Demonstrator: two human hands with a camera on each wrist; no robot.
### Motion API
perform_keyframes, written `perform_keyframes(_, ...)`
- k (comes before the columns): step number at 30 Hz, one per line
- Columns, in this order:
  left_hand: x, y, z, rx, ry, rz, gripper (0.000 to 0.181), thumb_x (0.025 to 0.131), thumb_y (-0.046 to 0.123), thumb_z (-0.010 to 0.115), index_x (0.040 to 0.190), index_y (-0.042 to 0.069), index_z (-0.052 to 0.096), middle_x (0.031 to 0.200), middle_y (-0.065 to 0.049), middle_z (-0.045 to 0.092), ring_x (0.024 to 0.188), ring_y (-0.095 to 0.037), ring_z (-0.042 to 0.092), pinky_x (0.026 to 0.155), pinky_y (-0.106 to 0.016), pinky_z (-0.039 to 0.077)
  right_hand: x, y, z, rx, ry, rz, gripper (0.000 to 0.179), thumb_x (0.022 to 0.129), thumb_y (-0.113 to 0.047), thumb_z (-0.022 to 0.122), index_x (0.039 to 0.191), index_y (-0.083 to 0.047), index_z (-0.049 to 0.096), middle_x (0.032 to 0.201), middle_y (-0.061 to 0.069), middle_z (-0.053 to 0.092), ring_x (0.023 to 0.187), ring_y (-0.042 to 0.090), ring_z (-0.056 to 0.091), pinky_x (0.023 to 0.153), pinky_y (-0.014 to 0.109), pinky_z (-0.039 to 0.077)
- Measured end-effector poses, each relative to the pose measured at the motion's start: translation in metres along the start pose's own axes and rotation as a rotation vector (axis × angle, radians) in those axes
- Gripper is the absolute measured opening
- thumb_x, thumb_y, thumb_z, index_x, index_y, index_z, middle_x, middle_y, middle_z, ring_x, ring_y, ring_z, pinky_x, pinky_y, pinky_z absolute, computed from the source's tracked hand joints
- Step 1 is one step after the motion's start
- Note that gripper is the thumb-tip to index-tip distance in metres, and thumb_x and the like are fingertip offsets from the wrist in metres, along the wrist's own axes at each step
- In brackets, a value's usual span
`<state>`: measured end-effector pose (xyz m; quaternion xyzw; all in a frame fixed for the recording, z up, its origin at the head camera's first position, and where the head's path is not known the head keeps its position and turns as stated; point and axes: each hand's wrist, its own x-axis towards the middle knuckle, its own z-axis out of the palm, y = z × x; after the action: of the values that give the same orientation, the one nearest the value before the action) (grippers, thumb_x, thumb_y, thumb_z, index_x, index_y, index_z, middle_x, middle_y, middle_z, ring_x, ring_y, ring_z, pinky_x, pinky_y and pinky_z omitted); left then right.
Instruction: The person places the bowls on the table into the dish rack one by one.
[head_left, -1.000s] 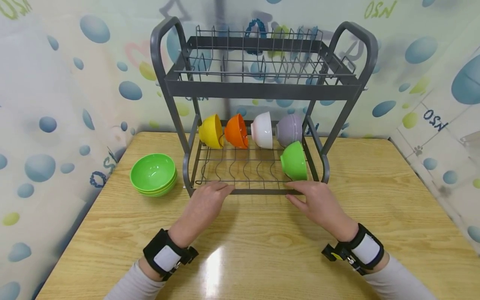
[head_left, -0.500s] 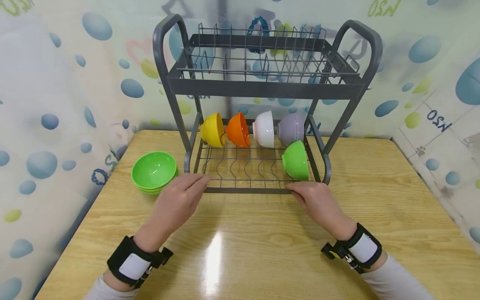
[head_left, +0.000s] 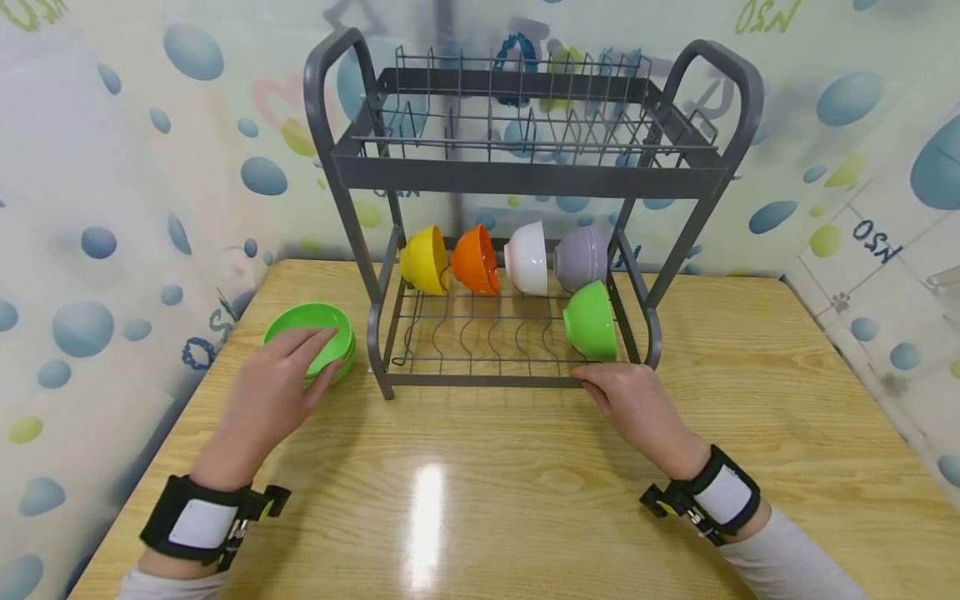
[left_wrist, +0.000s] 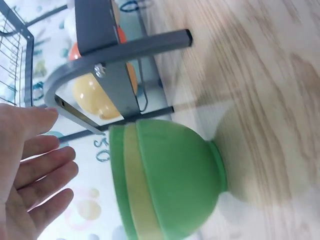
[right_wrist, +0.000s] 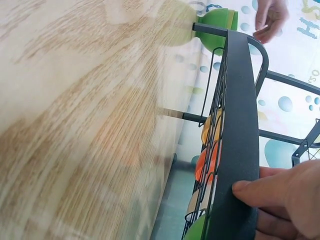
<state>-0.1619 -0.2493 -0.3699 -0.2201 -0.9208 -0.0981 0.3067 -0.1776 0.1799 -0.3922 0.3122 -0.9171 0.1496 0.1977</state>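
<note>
My left hand (head_left: 266, 387) hovers over the stack of green bowls (head_left: 309, 314) left of the rack, partly covering it in the head view. In the left wrist view its fingers (left_wrist: 52, 172) are loosely bent, apart from the bowls' rims, with nothing held. A lighter yellow-green bowl (left_wrist: 137, 180) shows between green ones. With my right hand (head_left: 637, 404) I grip the front bar of the grey dish rack (head_left: 480, 381) near its right end, the thumb on the bar's face in the right wrist view. Just behind that hand, a green bowl (head_left: 591, 321) stands on edge.
On the rack's lower tier, a yellow bowl (head_left: 423, 260), an orange bowl (head_left: 474, 260), a white bowl (head_left: 527, 258) and a greyish-purple bowl (head_left: 581, 258) stand on edge along the back. An upper wire tier (head_left: 525, 175) overhangs them. The wooden table (head_left: 510, 500) meets patterned walls.
My left hand has left the rack's front bar and moved left to the bowl stack. My right hand has closed its thumb and fingers on the bar and stays there.
</note>
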Motion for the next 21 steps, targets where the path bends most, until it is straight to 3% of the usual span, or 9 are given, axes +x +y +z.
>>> perform_keyframes(9,-0.01,-0.012,0.005,0.028,-0.151,-0.085,0.048,0.082,0.017,0.072,0.124,-0.003,0.06,0.109,-0.023,0.066,0.102,-0.039,0.061,0.083,-0.052,0.051,0.001,-0.001,-0.001,-0.001,-0.006,0.012,0.016,0.081,-0.004,0.071,0.096,-0.009,0.074,0.088,0.003,0.075,0.079,0.016,0.07,0.066,0.034,0.057)
perform_keyframes(21,-0.011,-0.014,0.008,0.016,-0.251,-0.121,0.031,0.086,0.009,0.066,0.114,-0.004,0.064,0.104,-0.023,0.069,0.097,-0.039,0.064,0.077,-0.052,0.053,0.001,-0.001,0.0,0.006,-0.007,0.023,0.015,0.081,-0.004,0.071,0.095,-0.009,0.074,0.086,0.003,0.075,0.077,0.016,0.07,0.065,0.034,0.057)
